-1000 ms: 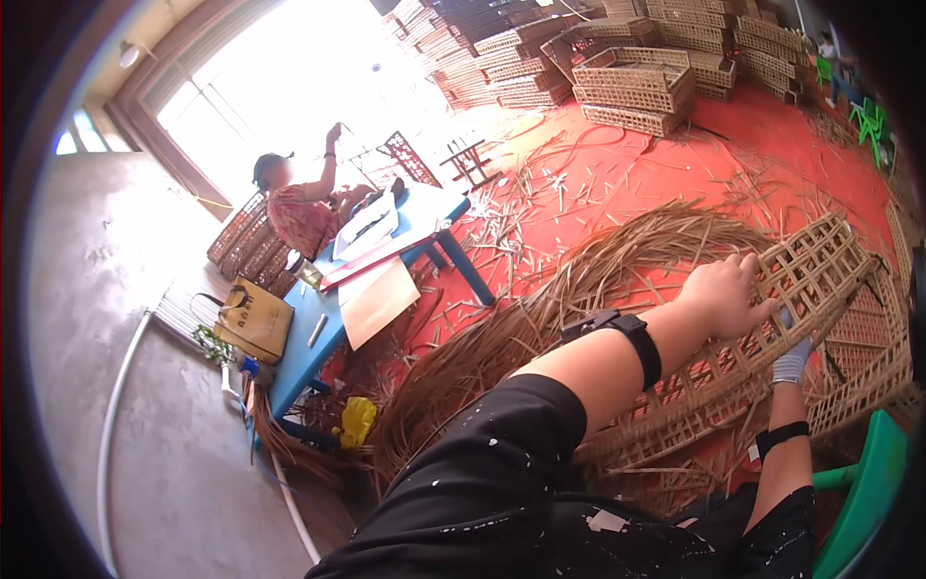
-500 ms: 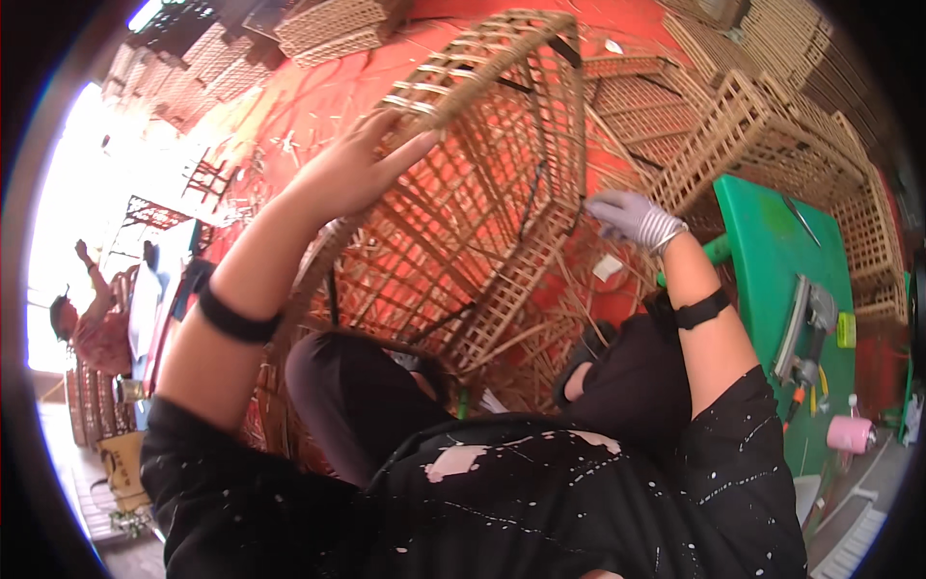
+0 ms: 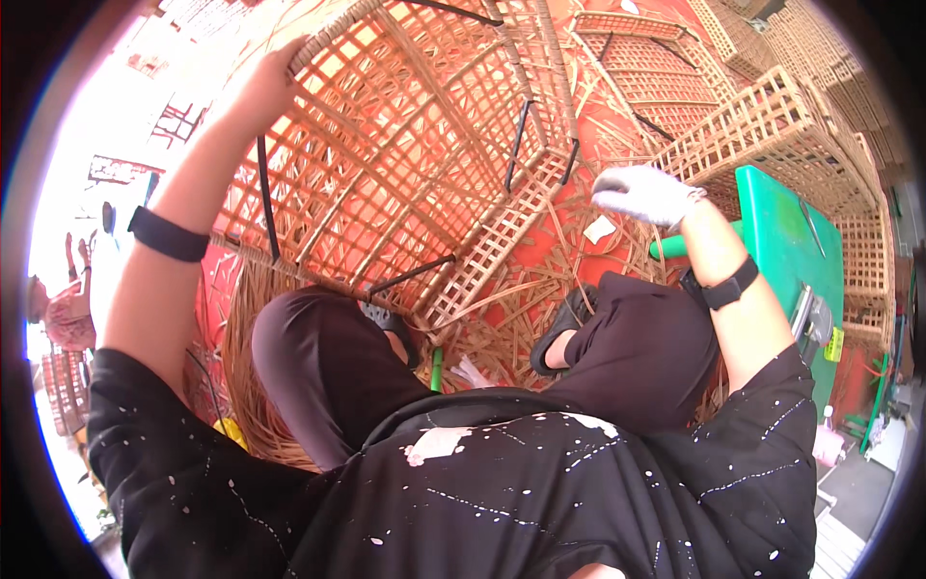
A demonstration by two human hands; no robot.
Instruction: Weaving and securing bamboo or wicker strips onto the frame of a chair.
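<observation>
In front of my knees a large woven bamboo basket (image 3: 386, 145) leans tilted, with its open lattice facing me and black strips across its corners and sides. My bare left hand (image 3: 267, 85) grips its upper left rim, the fingers going over the edge and partly hidden. My right hand (image 3: 644, 195), in a pale glove, is off to the right of the basket and apart from it. Its fingers are loosely bent, and nothing shows in them. Below that hand a small white scrap (image 3: 599, 230) lies on the floor.
Cut bamboo strips (image 3: 502, 357) litter the red floor round my feet. To the right stands a green table (image 3: 786, 232) with a staple gun (image 3: 815, 317) on it. More woven baskets (image 3: 762, 121) are stacked behind it, and another basket (image 3: 646, 68) lies farther back. A person (image 3: 66, 314) is at the far left.
The basket has swung to the left and tipped so its lattice faces me more. My left hand has moved left and up with its rim. My right hand has shifted slightly right.
</observation>
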